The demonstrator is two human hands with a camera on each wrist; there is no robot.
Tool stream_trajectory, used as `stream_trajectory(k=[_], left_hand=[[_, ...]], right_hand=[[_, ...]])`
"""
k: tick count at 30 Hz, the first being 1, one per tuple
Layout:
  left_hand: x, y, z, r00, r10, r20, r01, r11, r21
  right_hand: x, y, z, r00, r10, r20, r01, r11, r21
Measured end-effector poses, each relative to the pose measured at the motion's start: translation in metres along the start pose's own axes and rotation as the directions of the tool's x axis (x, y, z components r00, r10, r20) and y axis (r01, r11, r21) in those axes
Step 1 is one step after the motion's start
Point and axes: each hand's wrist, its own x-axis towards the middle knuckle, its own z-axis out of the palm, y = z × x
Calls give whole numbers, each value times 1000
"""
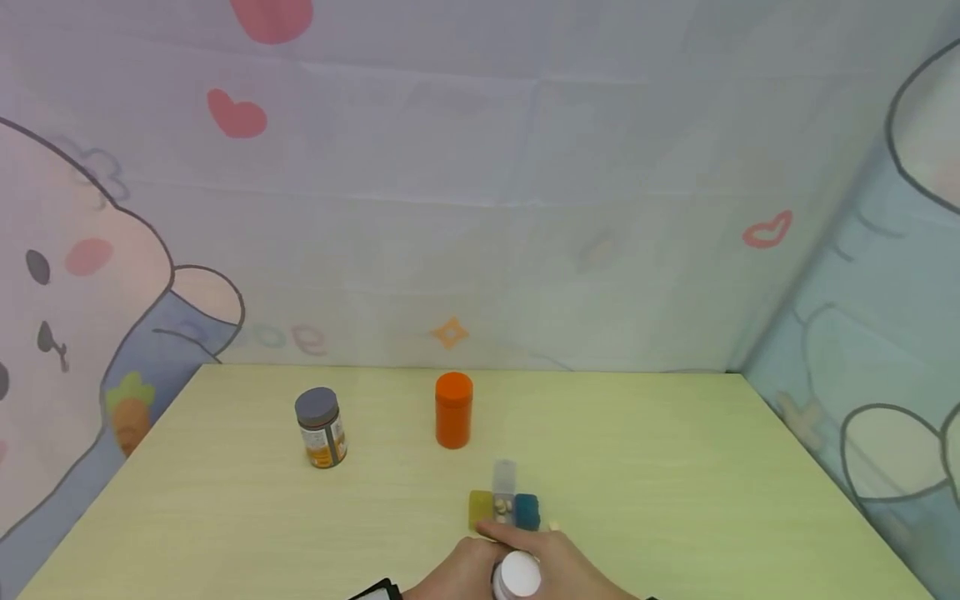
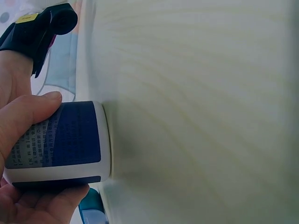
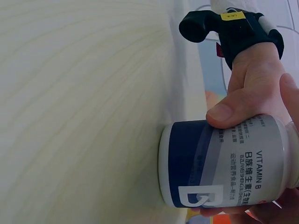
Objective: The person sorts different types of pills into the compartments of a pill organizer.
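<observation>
A white-capped vitamin B bottle (image 3: 224, 163) with a blue and silver label stands upright on the table, close in front of the person. My left hand (image 1: 467, 570) grips its body, with the thumb on one side and the fingers (image 2: 65, 203) on the other. Curled around the bottle's top is my right hand (image 1: 567, 568), one finger reaching across the far side of the white cap (image 1: 520, 573). Just beyond the hands lies a small pill box with a yellow compartment (image 1: 480, 508), a teal compartment (image 1: 527, 511) and a clear middle one, its lid (image 1: 505, 476) raised, holding pale pills (image 1: 502, 506).
An orange bottle (image 1: 453, 411) stands behind the pill box. Farther left is a jar with a grey lid (image 1: 320, 427). One small pale piece (image 1: 554, 526) lies right of the teal compartment. A printed cloth (image 1: 525, 167) hangs behind the table (image 1: 675, 458).
</observation>
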Motion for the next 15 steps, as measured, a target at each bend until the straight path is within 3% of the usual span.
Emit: stream_trajectory(k=[6, 8, 11, 15], left_hand=[[-2, 2, 1, 997, -70, 36, 72, 995, -72], [-2, 2, 0, 996, -78, 41, 81, 994, -79], [-2, 3, 0, 998, -52, 26, 54, 998, -45], [-1, 3, 1, 999, -22, 33, 25, 996, -83]], right_hand=[[-19, -2, -6, 992, 125, -27, -121, 983, 135], [-26, -1, -11, 992, 119, -44, -112, 985, 133], [-32, 1, -18, 994, 77, -81, -74, 996, 47], [-35, 3, -22, 991, 54, -123, -53, 999, 10]])
